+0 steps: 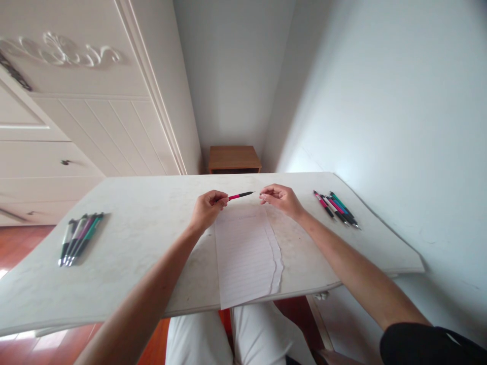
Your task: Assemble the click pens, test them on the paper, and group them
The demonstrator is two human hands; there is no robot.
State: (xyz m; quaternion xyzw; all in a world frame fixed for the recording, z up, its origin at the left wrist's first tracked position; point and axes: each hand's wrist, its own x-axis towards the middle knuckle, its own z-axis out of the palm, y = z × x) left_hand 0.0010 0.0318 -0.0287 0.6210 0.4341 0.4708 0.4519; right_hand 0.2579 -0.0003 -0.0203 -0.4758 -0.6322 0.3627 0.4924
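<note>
Paper sheets (245, 258) at the middle of the table (144, 203), running to its near edge; pen (240, 195) in the left hand (210, 207), by the sheets' far end, pointing toward the right hand (282, 199) (gap between the two); left pen cluster (80, 238) on the table's left end; right pen cluster (335, 207) well right of the sheets; low stand (235, 157) behind the table; cabinet (95, 116) to the left, wall (380, 126) to the right.

Arms (160, 279) extended forward; left grip (211, 204) pinched, right grip (280, 198) curled.
</note>
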